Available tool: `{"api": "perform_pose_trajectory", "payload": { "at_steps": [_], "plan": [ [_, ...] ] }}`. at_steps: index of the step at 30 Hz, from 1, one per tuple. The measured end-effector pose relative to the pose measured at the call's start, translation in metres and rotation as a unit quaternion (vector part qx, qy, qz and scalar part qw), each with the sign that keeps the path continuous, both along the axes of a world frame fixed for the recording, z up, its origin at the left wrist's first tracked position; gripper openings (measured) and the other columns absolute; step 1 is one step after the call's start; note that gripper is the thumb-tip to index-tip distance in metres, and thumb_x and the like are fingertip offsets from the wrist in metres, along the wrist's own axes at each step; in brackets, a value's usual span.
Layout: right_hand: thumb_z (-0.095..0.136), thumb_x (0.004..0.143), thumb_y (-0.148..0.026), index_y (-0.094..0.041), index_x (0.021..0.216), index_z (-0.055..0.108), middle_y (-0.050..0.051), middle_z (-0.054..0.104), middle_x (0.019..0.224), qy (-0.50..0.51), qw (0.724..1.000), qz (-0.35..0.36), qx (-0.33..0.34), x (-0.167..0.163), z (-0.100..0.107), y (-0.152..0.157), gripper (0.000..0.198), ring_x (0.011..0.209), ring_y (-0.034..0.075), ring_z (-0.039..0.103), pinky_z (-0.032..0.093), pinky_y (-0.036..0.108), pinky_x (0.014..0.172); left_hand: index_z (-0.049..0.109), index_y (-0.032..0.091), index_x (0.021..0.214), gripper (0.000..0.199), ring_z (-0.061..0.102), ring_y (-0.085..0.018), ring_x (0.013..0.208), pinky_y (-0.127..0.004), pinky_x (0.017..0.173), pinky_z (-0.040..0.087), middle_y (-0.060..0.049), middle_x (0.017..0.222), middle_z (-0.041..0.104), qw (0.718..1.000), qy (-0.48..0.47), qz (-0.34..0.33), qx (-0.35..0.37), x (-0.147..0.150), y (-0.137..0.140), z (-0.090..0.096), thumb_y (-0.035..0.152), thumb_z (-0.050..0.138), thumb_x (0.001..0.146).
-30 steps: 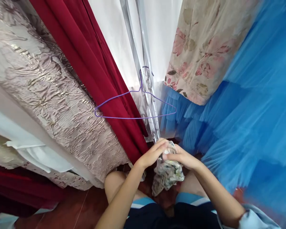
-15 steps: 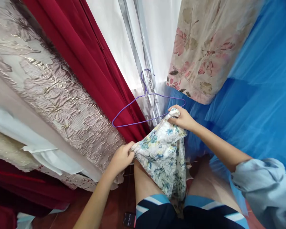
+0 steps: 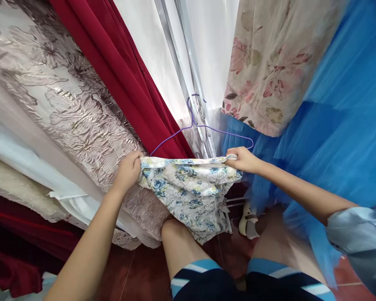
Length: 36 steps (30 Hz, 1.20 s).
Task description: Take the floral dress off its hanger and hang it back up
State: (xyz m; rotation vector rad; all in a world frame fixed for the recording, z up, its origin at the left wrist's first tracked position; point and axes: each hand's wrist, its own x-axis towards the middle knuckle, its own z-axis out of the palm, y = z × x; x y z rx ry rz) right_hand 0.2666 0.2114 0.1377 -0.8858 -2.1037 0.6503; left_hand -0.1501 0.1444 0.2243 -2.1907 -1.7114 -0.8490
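Note:
A white garment with blue and yellow flowers (image 3: 191, 192) is stretched sideways in front of my legs. My left hand (image 3: 129, 169) is closed on its upper left corner, and my right hand (image 3: 242, 160) pinches the upper right corner. Between the two hands the top edge runs nearly straight, while the cloth below hangs in folds. Just behind that edge is a purple wire hanger (image 3: 192, 124), its hook at a grey metal stand. The garment hides the hanger's lower bar. The exact kind of garment cannot be made out.
A grey metal pole (image 3: 188, 54) rises in the middle. Dark red cloth (image 3: 122, 83) and a pinkish textured fabric (image 3: 78, 113) hang on the left. Floral beige cloth (image 3: 269, 75) and blue tulle (image 3: 351, 138) hang on the right. A light shoe (image 3: 244, 221) is on the red tiled floor (image 3: 122, 267).
My left hand has moved left and up, drawing the garment's top edge wide and almost level. My right hand has shifted slightly right and down. The cloth now covers the hanger's lower bar.

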Motion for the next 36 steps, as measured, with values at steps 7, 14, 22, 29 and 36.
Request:
{"api": "perform_pose_trajectory", "payload": {
  "at_steps": [7, 14, 22, 29, 36],
  "plan": [
    [0.053, 0.077, -0.019, -0.016, 0.059, 0.058, -0.001, 0.05, 0.065, 0.014, 0.999, 0.049, 0.012, 0.007, -0.008, -0.004, 0.019, 0.058, 0.012, 0.049, 0.032, 0.025, 0.056, 0.05, 0.02, 0.07, 0.016, 0.053, -0.02, 0.072, -0.028, 0.07, 0.041, -0.002, 0.071, 0.055, 0.997, -0.068, -0.018, 0.008, 0.04, 0.065, 0.013, 0.012, 0.038, 0.077],
    [0.053, 0.074, -0.014, -0.017, 0.054, 0.05, -0.002, 0.045, 0.061, -0.011, 0.997, 0.061, 0.048, 0.023, 0.007, -0.011, 0.021, 0.056, 0.011, 0.045, 0.029, 0.025, 0.054, 0.051, 0.019, 0.073, 0.014, 0.049, -0.015, 0.064, -0.024, 0.06, 0.04, 0.001, 0.067, 0.052, 0.985, -0.165, -0.034, -0.043, 0.045, 0.083, -0.014, 0.02, 0.039, 0.08],
    [0.052, 0.075, -0.014, -0.018, 0.056, 0.046, -0.001, 0.048, 0.065, -0.072, 0.994, 0.046, 0.073, 0.024, 0.015, -0.02, 0.019, 0.057, 0.011, 0.047, 0.029, 0.025, 0.055, 0.049, 0.021, 0.066, 0.018, 0.052, -0.024, 0.084, -0.036, 0.084, 0.045, -0.005, 0.074, 0.054, 0.997, -0.032, -0.024, -0.06, 0.016, 0.08, -0.031, 0.018, 0.04, 0.082],
    [0.052, 0.068, -0.012, -0.018, 0.056, 0.038, -0.002, 0.044, 0.065, -0.106, 0.989, 0.017, 0.103, 0.018, 0.009, -0.03, 0.019, 0.056, 0.011, 0.043, 0.027, 0.026, 0.056, 0.054, 0.021, 0.076, 0.018, 0.053, -0.03, 0.098, -0.043, 0.091, 0.042, -0.012, 0.093, 0.058, 0.999, 0.025, 0.015, -0.042, 0.028, 0.089, -0.028, 0.012, 0.039, 0.082],
    [0.054, 0.07, -0.013, -0.019, 0.055, 0.036, -0.002, 0.042, 0.064, -0.095, 0.99, 0.014, 0.099, 0.008, -0.001, -0.034, 0.024, 0.056, 0.011, 0.044, 0.025, 0.027, 0.055, 0.053, 0.021, 0.079, 0.019, 0.054, -0.024, 0.08, -0.034, 0.077, 0.043, -0.006, 0.079, 0.052, 1.0, 0.001, 0.009, 0.013, 0.052, 0.078, -0.023, 0.01, 0.037, 0.081]
  ]
}}
